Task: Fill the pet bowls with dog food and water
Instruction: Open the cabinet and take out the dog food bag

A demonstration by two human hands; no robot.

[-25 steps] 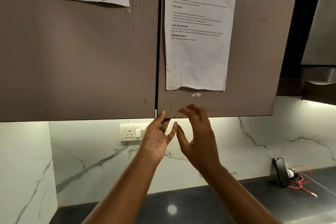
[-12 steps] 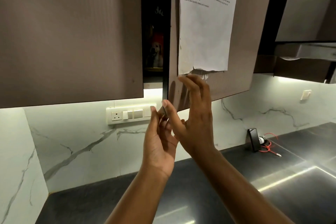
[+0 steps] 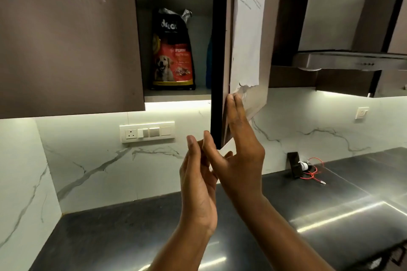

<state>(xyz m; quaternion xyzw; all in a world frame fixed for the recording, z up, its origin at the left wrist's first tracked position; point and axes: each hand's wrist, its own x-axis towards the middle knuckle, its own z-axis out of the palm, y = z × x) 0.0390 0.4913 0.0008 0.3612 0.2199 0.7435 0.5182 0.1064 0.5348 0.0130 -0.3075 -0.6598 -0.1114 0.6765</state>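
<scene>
A black and red dog food bag (image 3: 172, 50) with a puppy picture stands upright on the shelf inside the wall cabinet. The brown cabinet door (image 3: 220, 55) is swung out edge-on toward me, a paper sheet (image 3: 247, 28) taped to its front. My right hand (image 3: 236, 154) grips the door's lower corner, thumb on the inner side, fingers on the front. My left hand (image 3: 198, 180) is just below and left of that corner, fingers straight, holding nothing. Something blue (image 3: 208, 64) stands behind the door edge, mostly hidden. No pet bowls are in view.
The closed left door (image 3: 66, 50) carries a "WS 19" label. A dark countertop (image 3: 132, 237) runs below, with a black charger block (image 3: 295, 167) and red cable (image 3: 315, 171) at the back right. A switch panel (image 3: 147, 131) sits on the marble wall. A range hood (image 3: 352, 59) hangs at right.
The cabinet door went from closed to wide open, pulled by my right hand. The dog food bag inside came fully into sight. My left hand dropped slightly below the door corner.
</scene>
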